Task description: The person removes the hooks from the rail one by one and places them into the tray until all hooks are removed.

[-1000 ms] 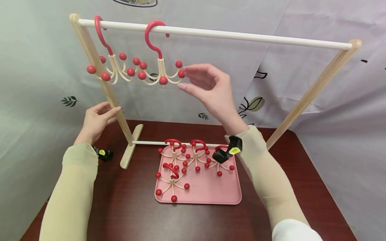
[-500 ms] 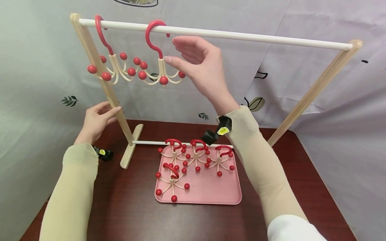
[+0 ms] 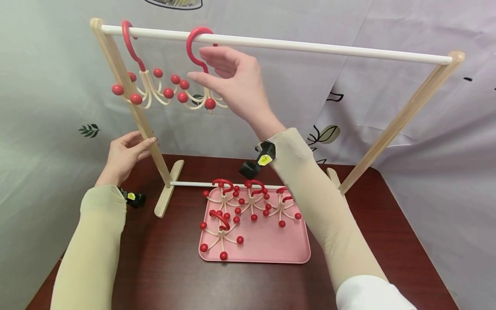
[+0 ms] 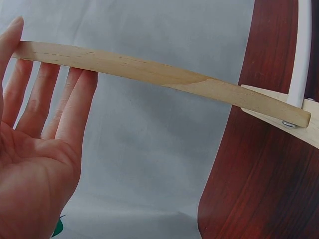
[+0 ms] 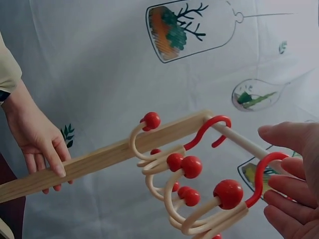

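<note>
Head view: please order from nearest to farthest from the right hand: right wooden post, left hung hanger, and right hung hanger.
1. Right hung hanger: partly behind the right hand.
2. Left hung hanger: farther left on the rod.
3. Right wooden post: at the rod's right end.

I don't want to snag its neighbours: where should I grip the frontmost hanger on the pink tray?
I'd probably take the frontmost hanger by its pale stem, below the red hook, from the front and above: its arms splay outward, and the other hangers on the tray lie behind.
</note>
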Demonstrator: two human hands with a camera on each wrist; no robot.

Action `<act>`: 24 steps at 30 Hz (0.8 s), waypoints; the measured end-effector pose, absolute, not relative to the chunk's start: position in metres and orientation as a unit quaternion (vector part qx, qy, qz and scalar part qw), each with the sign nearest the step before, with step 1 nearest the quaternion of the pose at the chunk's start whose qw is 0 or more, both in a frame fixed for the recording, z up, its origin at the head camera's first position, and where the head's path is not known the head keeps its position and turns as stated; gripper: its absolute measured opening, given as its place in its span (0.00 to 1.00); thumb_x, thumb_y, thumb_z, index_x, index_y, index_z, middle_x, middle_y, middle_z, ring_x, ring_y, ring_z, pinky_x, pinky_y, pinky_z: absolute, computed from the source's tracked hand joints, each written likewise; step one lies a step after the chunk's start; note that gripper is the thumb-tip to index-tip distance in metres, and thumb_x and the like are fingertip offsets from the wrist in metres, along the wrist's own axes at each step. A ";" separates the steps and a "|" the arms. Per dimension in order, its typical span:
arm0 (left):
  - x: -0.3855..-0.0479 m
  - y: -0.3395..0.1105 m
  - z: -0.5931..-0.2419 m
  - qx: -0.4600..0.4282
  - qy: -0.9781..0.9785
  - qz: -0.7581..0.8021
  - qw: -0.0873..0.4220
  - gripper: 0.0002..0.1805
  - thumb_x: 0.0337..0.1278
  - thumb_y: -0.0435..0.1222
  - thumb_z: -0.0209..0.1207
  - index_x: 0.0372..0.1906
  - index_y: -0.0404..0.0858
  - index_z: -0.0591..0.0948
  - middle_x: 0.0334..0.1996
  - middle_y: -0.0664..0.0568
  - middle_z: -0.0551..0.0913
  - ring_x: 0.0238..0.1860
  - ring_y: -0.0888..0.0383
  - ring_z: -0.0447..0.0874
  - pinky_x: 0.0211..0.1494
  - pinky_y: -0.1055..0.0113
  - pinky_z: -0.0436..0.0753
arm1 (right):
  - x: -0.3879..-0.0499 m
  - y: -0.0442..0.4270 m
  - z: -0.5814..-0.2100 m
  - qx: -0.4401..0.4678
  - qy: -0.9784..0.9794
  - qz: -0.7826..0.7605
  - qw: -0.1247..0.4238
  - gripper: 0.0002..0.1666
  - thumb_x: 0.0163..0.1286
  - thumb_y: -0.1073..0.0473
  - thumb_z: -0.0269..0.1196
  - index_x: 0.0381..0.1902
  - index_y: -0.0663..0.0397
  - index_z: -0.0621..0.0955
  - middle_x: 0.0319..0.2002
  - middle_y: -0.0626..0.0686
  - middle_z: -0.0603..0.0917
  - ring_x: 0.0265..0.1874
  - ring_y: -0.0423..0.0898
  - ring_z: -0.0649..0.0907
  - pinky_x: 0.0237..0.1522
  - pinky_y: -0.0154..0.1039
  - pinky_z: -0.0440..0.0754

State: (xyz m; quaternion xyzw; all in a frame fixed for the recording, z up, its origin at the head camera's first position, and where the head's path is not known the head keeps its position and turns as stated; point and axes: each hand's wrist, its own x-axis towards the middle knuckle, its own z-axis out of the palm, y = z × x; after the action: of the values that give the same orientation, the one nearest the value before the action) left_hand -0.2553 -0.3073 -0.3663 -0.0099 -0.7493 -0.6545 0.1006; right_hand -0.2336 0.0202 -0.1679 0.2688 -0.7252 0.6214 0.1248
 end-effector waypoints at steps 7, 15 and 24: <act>-0.255 -0.305 -0.366 -0.011 -0.748 -0.656 0.101 0.26 0.61 0.42 0.71 0.63 0.39 0.81 0.45 0.59 0.85 0.45 0.65 0.85 0.45 0.74 0.85 | -0.245 0.014 -0.174 0.276 -0.745 0.594 0.128 0.33 0.58 0.58 0.80 0.62 0.53 0.83 0.55 0.43 0.85 0.54 0.32 0.80 0.59 0.22 0.71; -0.257 -0.304 -0.365 -0.014 -0.743 -0.661 0.103 0.27 0.61 0.42 0.71 0.63 0.38 0.80 0.45 0.58 0.85 0.46 0.65 0.85 0.46 0.73 0.85 | -0.254 0.019 -0.175 0.272 -0.719 0.613 0.183 0.26 0.59 0.62 0.79 0.55 0.56 0.86 0.47 0.47 0.88 0.48 0.35 0.84 0.56 0.26 0.77; -0.257 -0.302 -0.366 -0.014 -0.748 -0.655 0.104 0.31 0.62 0.42 0.71 0.66 0.33 0.78 0.43 0.59 0.86 0.45 0.66 0.85 0.44 0.75 0.85 | -0.246 0.036 -0.167 0.206 -0.704 0.645 0.212 0.11 0.64 0.64 0.74 0.44 0.61 0.88 0.36 0.51 0.89 0.37 0.46 0.86 0.41 0.37 0.85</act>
State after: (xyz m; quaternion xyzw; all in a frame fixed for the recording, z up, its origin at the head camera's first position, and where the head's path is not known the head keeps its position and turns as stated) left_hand -0.2565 -0.3023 -0.3658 -0.0139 -0.7484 -0.6550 0.1039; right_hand -0.2463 0.0365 -0.1672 0.2055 -0.7044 0.6455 0.2121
